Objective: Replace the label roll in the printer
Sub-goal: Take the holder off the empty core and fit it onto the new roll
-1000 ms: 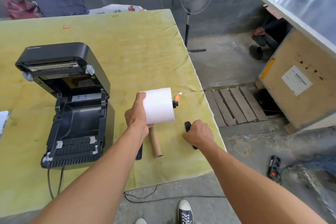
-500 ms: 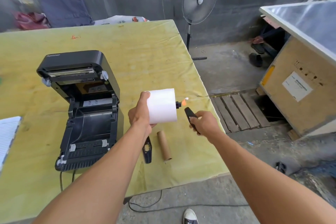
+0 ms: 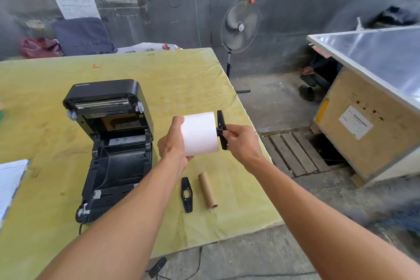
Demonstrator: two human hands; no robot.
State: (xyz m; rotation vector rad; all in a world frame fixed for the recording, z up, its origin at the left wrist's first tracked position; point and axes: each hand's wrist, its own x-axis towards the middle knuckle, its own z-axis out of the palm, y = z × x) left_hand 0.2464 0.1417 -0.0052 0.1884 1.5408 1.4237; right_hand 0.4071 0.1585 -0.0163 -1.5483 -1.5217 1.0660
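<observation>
Two hands worked above the tabletop [image 3: 181, 79]: the left hand [image 3: 173, 145] gripped the label roll [image 3: 199, 134], while the right hand [image 3: 242, 141], which had lifted a black end guide [image 3: 221, 128] a second earlier, now pinched it against the roll's end. One guide [image 3: 186, 194] and the spent core [image 3: 208, 190] lay below; the open printer [image 3: 113, 143] waited empty, so loading looked close.

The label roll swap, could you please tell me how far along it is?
Done: the printer is open with an empty bay, and the old core lies on the table. In hand: the left hand holds the new roll while the right hand fits a black guide on its end. Left: the second guide, loading, closing.
</observation>
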